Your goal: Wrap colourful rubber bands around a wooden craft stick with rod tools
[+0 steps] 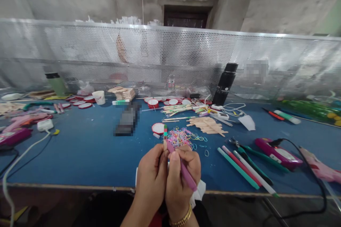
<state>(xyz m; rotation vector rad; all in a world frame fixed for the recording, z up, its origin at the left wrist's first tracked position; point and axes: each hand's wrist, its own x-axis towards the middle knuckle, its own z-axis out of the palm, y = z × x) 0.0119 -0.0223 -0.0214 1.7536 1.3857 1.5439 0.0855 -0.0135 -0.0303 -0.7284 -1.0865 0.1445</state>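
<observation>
My left hand point(151, 170) is closed around the lower part of a flat wooden craft stick point(165, 135), which stands up with green, red and dark bands of colour near its top. My right hand point(183, 175), with a gold bracelet at the wrist, grips a purple marker point(188, 175); its front end is against or very close to the stick. Just beyond the hands lies a heap of small coloured loops point(179, 137). Beside it is a white disc with a red rim point(158, 128). Something white point(199, 191), like paper or cloth, shows beneath the hands.
Right of my hands lie several markers point(238, 166), green-handled pliers point(254, 158) and a purple corded device point(278, 152). Plain craft sticks point(207, 126) and painted ones point(177, 108) are further back. A black bottle point(225, 83), paper cup point(99, 97) and green bottle point(56, 85) stand near the perforated metal divider point(149, 49).
</observation>
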